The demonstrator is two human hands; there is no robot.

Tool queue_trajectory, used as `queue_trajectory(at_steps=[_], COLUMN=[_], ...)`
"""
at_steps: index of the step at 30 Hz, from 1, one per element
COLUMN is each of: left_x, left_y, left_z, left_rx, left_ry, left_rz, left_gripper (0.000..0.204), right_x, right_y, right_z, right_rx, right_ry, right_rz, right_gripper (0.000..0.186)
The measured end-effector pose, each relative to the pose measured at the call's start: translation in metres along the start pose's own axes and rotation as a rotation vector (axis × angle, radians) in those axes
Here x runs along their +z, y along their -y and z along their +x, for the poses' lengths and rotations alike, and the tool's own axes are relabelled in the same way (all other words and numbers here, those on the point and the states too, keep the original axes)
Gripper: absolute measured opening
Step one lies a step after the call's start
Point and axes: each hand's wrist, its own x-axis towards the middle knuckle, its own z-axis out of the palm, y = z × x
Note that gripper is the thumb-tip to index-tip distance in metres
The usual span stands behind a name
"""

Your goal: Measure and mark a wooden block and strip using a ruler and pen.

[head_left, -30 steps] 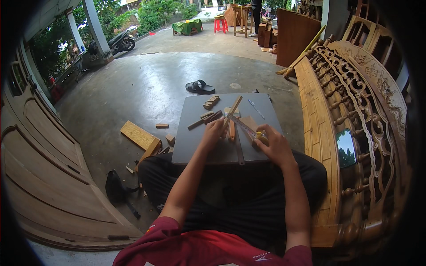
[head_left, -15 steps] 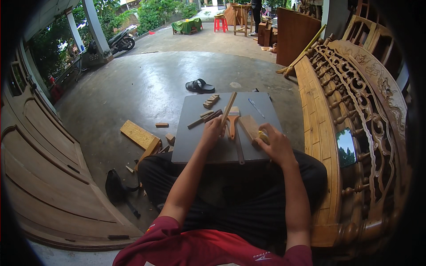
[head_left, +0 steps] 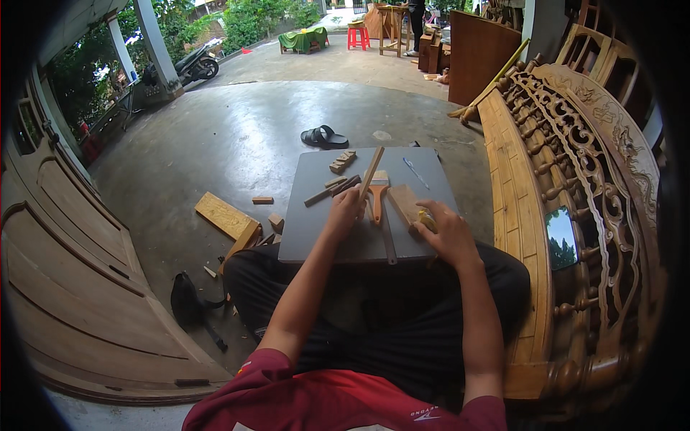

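Observation:
My left hand (head_left: 347, 211) is closed round a thin wooden strip (head_left: 372, 167), which slants up and away over the low grey table (head_left: 303, 231). On the right, my right hand (head_left: 451, 234) curls round a small yellow object (head_left: 428, 218), mostly hidden by the fingers, at the near end of a flat wooden block (head_left: 405, 204). Between the hands lie an orange-handled paintbrush (head_left: 377, 205) and a long, thin metal strip (head_left: 389, 243). Beyond my left hand are narrow dark and light wooden pieces (head_left: 332, 189) and a notched wooden block (head_left: 342, 161). A pen (head_left: 415, 174) rests at the far right.
A carved wooden bench (head_left: 514, 287) runs along the right side, with a phone-like glossy panel (head_left: 560, 238) on it. Left of the table, wood offcuts (head_left: 226, 215) and a black bag (head_left: 188, 302) lie on the floor. Black sandals (head_left: 324, 137) sit beyond the table.
Hardly anything differs. My left hand and the wooden strip have shifted very slightly, and my right hand keeps its place by the block.

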Motion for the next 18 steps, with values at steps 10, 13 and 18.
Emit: queue_trajectory(at_steps=[10, 13, 18], left_x=[-0.0001, 0.0015, 0.0023], left_y=[0.0012, 0.0005, -0.0016], left_z=[0.0005, -0.0012, -0.0017], left_rx=[0.017, 0.018, 0.006], left_ry=[-0.007, -0.013, -0.013], left_rz=[0.014, 0.027, 0.02], left_gripper=[0.043, 0.043, 0.043], right_x=[-0.0018, -0.0018, -0.0024], right_y=[0.0021, 0.0021, 0.0038], right_z=[-0.0006, 0.0007, 0.0009], right_rx=[0.003, 0.005, 0.012], right_ry=[0.009, 0.004, 0.007], right_rz=[0.002, 0.002, 0.002], right_gripper=[0.032, 0.031, 0.031])
